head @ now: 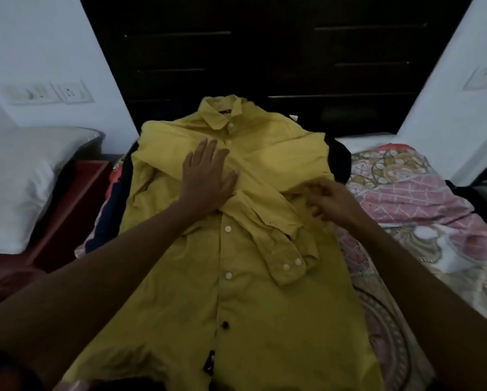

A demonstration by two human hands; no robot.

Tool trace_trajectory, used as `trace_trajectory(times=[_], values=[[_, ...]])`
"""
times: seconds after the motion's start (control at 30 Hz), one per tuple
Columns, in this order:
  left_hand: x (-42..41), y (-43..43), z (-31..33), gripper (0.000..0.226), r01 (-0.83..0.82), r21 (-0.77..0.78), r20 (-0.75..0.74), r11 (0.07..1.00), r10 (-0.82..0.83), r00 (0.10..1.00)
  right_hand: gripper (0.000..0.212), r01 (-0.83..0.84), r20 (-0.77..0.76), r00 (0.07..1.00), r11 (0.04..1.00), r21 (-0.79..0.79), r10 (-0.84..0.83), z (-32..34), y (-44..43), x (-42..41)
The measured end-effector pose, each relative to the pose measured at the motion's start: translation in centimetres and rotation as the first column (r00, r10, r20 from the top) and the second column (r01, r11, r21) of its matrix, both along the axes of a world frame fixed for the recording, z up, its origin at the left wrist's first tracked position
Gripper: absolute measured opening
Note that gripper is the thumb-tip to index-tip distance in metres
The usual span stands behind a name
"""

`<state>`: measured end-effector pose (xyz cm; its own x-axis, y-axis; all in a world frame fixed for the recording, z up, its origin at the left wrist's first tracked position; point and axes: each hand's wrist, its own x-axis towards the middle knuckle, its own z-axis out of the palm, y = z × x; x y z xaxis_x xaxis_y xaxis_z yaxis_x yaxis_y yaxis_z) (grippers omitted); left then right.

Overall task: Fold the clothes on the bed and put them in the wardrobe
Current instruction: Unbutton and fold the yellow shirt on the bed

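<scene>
a yellow shirt (236, 277) lies face up and buttoned on the bed (400, 193), collar toward the dark headboard (264, 52), its hem running down to the near edge of the view. the left hand (205, 179) rests palm down on the chest of the shirt, just left of the button line, with its fingers (202, 153) straight and spread apart, the thumb angled out to the right; it presses flat on the cloth and grips nothing. one sleeve (264, 210) is folded across the front, running from the upper left down to the right, its buttoned cuff (290, 266) lying on the shirt's right half. the right hand (332, 201) sits at the shirt's right edge, near where the sleeve crosses, its fingers curled inward and close together on a fold of yellow cloth; whether they actually pinch it cannot be told, as the hand is blurred. dark clothes (341, 162) show from under the shirt on both sides. the bed has a pink patterned sheet, and a white pillow (25, 176) lies well apart on the left.
</scene>
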<state>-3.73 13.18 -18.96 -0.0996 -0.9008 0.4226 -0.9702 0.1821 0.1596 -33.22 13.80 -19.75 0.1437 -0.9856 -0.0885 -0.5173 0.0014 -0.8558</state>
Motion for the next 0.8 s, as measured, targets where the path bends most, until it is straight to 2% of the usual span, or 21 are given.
trace_trajectory(times=[0.07, 0.13, 0.17, 0.23, 0.3, 0.33, 0.37, 0.43, 0.5, 0.57, 0.63, 0.73, 0.8], values=[[-2.4, 3.4, -0.3, 0.054, 0.119, -0.164, 0.001, 0.979, -0.121, 0.993, 0.029, 0.130, 0.051, 0.991, 0.978, -0.161, -0.123, -0.2, 0.3, -0.5], [-3.7, 6.6, -1.0, 0.051, 0.193, -0.215, 0.016, 0.957, -0.194, 0.981, 0.033, 0.095, 0.026, 0.995, 0.945, -0.313, -0.092, -0.5, 1.0, -0.2], [-4.2, 8.7, -1.6, 0.050, 0.226, -0.175, 0.049, 0.958, -0.221, 0.974, 0.037, 0.028, -0.005, 0.999, 0.930, -0.367, -0.032, -0.9, 2.1, 0.0], [-3.8, 11.7, -2.7, 0.052, 0.293, 0.034, 0.150, 0.955, -0.295, 0.944, 0.051, -0.153, -0.155, 0.983, 0.906, -0.394, 0.098, -1.4, 3.9, 0.7], [-2.4, 13.8, -3.0, 0.059, 0.281, 0.359, 0.207, 0.890, -0.369, 0.906, 0.060, -0.323, -0.400, 0.896, 0.903, -0.284, 0.194, -2.8, 5.0, 1.5], [-1.6, 14.2, -2.6, 0.062, 0.261, 0.477, 0.193, 0.839, -0.390, 0.900, 0.057, -0.363, -0.471, 0.852, 0.907, -0.215, 0.229, -3.4, 5.4, 1.8], [-1.3, 14.3, -2.3, 0.064, 0.249, 0.540, 0.167, 0.804, -0.392, 0.905, 0.051, -0.364, -0.479, 0.842, 0.917, -0.164, 0.248, -4.0, 5.6, 1.7], [-1.7, 14.2, -0.8, 0.061, 0.267, 0.503, 0.082, 0.822, -0.353, 0.932, 0.036, -0.284, -0.334, 0.916, 0.947, -0.152, 0.221, -4.0, 5.1, 1.3], [-3.4, 14.2, 0.0, 0.052, 0.304, 0.359, 0.048, 0.883, -0.342, 0.938, 0.029, -0.075, -0.030, 0.997, 0.979, -0.191, 0.070, -3.8, 4.0, 0.8], [-5.7, 14.8, -0.6, 0.039, 0.325, 0.205, 0.047, 0.923, -0.341, 0.939, 0.015, 0.109, 0.181, 0.981, 0.973, -0.203, -0.072, -3.6, 1.9, 0.4], [-8.6, 14.9, -1.4, 0.032, 0.372, 0.127, 0.002, 0.919, -0.375, 0.927, 0.006, 0.209, 0.182, 0.967, 0.965, -0.159, -0.180, -3.7, -1.2, 0.1], [-12.7, 14.2, -2.9, 0.046, 0.407, 0.196, 0.059, 0.892, -0.425, 0.903, 0.024, 0.253, 0.104, 0.964, 0.966, -0.059, -0.246, -3.9, -5.5, -0.2], [-14.8, 13.9, -2.7, 0.054, 0.352, 0.276, 0.070, 0.894, -0.384, 0.921, 0.039, 0.373, 0.123, 0.923, 0.926, -0.051, -0.365, -3.7, -7.4, 0.1]])
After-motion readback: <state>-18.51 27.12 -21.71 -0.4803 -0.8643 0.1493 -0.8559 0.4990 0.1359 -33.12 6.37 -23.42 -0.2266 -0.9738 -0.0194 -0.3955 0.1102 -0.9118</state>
